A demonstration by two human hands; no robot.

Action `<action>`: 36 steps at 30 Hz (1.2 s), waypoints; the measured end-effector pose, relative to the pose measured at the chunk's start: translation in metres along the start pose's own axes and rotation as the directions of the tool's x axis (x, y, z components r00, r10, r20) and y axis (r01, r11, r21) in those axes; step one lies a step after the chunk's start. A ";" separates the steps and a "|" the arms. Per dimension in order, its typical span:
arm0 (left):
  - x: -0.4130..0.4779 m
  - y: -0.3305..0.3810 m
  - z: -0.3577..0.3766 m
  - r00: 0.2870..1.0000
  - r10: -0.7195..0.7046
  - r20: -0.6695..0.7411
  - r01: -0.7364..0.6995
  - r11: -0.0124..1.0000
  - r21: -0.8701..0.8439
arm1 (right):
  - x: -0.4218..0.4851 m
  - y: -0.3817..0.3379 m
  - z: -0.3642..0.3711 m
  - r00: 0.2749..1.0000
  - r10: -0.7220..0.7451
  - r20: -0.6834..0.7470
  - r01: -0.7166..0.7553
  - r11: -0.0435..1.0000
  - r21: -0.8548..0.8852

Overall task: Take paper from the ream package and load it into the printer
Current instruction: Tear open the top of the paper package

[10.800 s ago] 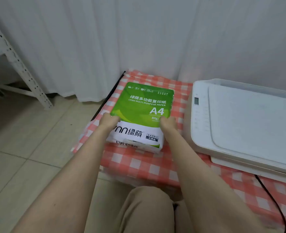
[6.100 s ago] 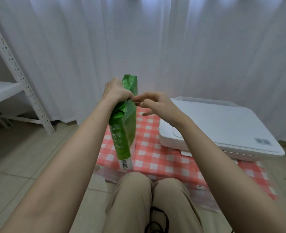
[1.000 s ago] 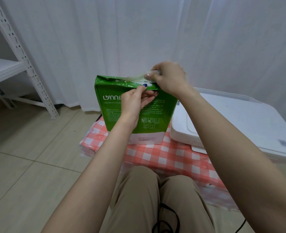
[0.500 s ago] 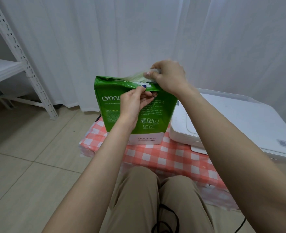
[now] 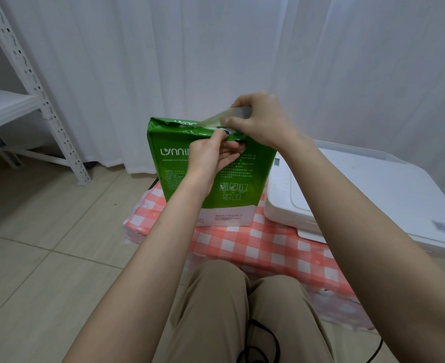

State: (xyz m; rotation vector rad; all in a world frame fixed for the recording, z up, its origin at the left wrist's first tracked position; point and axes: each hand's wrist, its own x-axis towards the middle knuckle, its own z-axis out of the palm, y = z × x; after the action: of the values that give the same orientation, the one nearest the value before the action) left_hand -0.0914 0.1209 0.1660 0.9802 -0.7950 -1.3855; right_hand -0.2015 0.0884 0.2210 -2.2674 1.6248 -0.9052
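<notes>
Standing on end near the checked table's (image 5: 255, 247) left edge, the green ream package (image 5: 179, 166) sits just left of the printer (image 5: 373, 195). My left hand (image 5: 210, 157) pinches its top fold; my right hand (image 5: 262, 121) grips a clear tape strip (image 5: 216, 117) lifted from the top.

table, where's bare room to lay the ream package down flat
Free: the checkered cloth in front of the ream package, left of the printer. Crowded: the right side under the printer, and the top of the package, where both hands work.
</notes>
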 end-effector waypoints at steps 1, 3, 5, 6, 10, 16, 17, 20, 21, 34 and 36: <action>0.000 0.001 0.000 1.000 -0.005 0.002 0.005 1.000 0.010 | 0.000 -0.001 0.000 1.000 -0.016 0.010 0.016 1.000 -0.001; 0.001 0.001 0.000 1.000 -0.006 -0.002 0.006 0.999 0.040 | 0.001 -0.003 0.002 0.999 -0.045 0.030 0.046 0.998 -0.040; 0.002 0.001 0.000 1.000 0.009 -0.011 -0.008 0.997 0.083 | 0.002 -0.007 0.003 0.995 -0.077 0.062 0.083 0.992 -0.099; 0.002 0.001 0.000 1.000 0.017 -0.014 -0.015 0.995 0.102 | 0.003 -0.009 0.003 0.992 -0.096 0.079 0.104 0.988 -0.113; 0.001 0.001 -0.001 0.999 0.024 -0.025 -0.021 0.990 0.140 | 0.000 -0.011 -0.003 0.984 -0.134 0.118 0.146 0.984 -0.101; -0.002 0.007 -0.008 0.999 -0.001 -0.034 0.005 0.995 0.098 | 0.000 -0.007 -0.004 0.982 -0.138 0.130 0.140 0.990 -0.006; -0.004 0.007 -0.008 0.999 0.001 -0.035 0.003 0.995 0.103 | 0.001 -0.007 -0.003 0.985 -0.131 0.114 0.133 0.991 -0.012; -0.006 0.006 -0.008 0.998 -0.002 -0.057 0.007 0.997 0.080 | 0.005 -0.007 0.000 0.992 -0.110 0.067 0.111 0.994 -0.011; -0.006 0.007 -0.009 0.998 -0.011 -0.069 0.015 0.999 0.052 | 0.005 -0.007 0.001 0.993 -0.103 0.059 0.104 0.995 -0.009; -0.001 0.003 -0.014 0.995 0.075 -0.061 -0.071 0.996 0.057 | 0.013 -0.008 0.006 0.999 -0.005 0.051 0.007 0.999 -0.035; 0.000 0.003 -0.014 0.996 0.071 -0.061 -0.068 0.996 0.055 | 0.014 -0.008 0.007 0.999 0.000 0.051 0.002 0.999 -0.052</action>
State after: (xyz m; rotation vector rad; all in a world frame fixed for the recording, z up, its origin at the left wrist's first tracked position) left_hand -0.0768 0.1218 0.1631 1.0230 -0.8154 -1.2732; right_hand -0.1883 0.0774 0.2247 -2.3058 1.6440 -0.8077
